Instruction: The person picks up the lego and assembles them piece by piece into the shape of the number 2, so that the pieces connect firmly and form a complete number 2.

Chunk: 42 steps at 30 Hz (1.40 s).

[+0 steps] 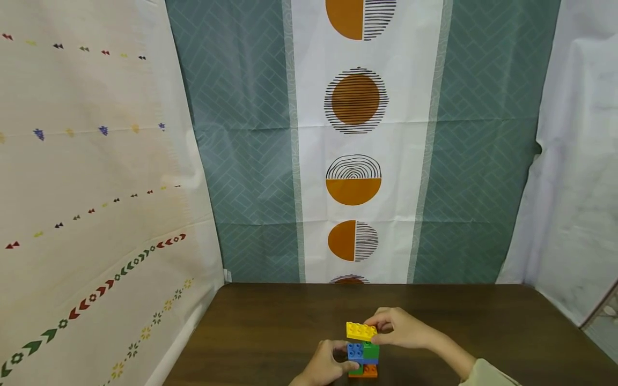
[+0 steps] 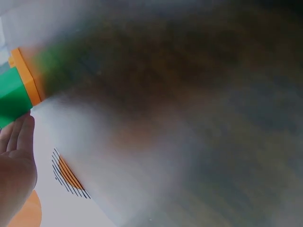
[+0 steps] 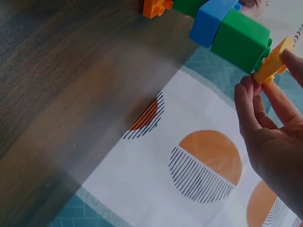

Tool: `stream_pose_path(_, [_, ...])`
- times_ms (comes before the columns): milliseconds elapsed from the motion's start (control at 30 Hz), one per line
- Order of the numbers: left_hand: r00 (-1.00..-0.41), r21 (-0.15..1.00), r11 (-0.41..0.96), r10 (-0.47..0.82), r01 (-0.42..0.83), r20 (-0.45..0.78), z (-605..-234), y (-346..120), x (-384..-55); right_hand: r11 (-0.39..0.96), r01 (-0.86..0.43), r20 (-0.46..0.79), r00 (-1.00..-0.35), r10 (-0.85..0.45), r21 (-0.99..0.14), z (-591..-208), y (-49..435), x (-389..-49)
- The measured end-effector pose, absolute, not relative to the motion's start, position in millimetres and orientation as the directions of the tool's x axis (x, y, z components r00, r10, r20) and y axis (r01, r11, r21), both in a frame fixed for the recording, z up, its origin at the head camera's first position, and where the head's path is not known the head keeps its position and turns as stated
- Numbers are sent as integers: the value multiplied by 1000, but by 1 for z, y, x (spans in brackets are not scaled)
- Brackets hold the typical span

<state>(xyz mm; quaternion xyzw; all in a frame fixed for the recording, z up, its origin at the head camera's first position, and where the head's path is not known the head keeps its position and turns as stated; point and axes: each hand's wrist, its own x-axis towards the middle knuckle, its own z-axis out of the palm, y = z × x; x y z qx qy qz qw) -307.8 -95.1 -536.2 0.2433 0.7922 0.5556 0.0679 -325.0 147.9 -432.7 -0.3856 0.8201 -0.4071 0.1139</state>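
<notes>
A small stack of toy bricks [image 1: 364, 359] stands on the dark wooden table [image 1: 270, 332] near its front edge: orange at the bottom, green and blue above. My left hand [image 1: 324, 365] grips the stack from the left side. My right hand [image 1: 401, 327] pinches a flat yellow brick [image 1: 360, 331] by its right end and holds it just above the stack, tilted. In the right wrist view the yellow brick [image 3: 272, 61] sits against the green brick [image 3: 241, 40], beside the blue one [image 3: 210, 21]. The left wrist view shows a green and orange brick [image 2: 19, 90] above my fingers [image 2: 19, 142].
Patterned cloth hangs behind the table: a teal and white curtain [image 1: 357, 161] with orange circles at the back, a cream cloth [image 1: 92, 187] on the left, a white sheet [image 1: 574, 161] on the right. Bare tabletop lies to both sides of the bricks.
</notes>
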Motion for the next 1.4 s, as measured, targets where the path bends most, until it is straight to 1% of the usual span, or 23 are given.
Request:
stream_pose_path(233, [-859, 893, 262, 463, 366, 216, -538, -95, -310, 398, -576, 152, -683, -714, -714, -431, 145, -321])
stream_pose_path(400, [-854, 894, 245, 465, 376, 232, -538, -97, -311, 413, -592, 155, -680, -716, -692, -431, 143, -321])
stream_pose_path(567, [-855, 908, 215, 466, 360, 229, -538, -99, -313, 429, -597, 156, -687, -710, -678, -431, 140, -321])
stream_pose_path(733, [-861, 909, 220, 456, 353, 224, -535, -98, -313, 445, -613, 162, -687, -709, -653, -430, 138, -322])
stream_pose_path(933, [-863, 912, 212, 451, 351, 227, -530, -97, -313, 478, -658, 168, -672, -721, -582, -428, 138, -323])
stream_pose_path(1167, [-865, 917, 212, 453, 338, 214, -526, -95, -316, 543, -667, 155, -692, -705, -509, -427, 138, -319])
stream_pose_path(1400, [-845, 908, 216, 487, 359, 219, -531, -91, -314, 535, -715, 187, -661, -727, -450, -430, 144, -313])
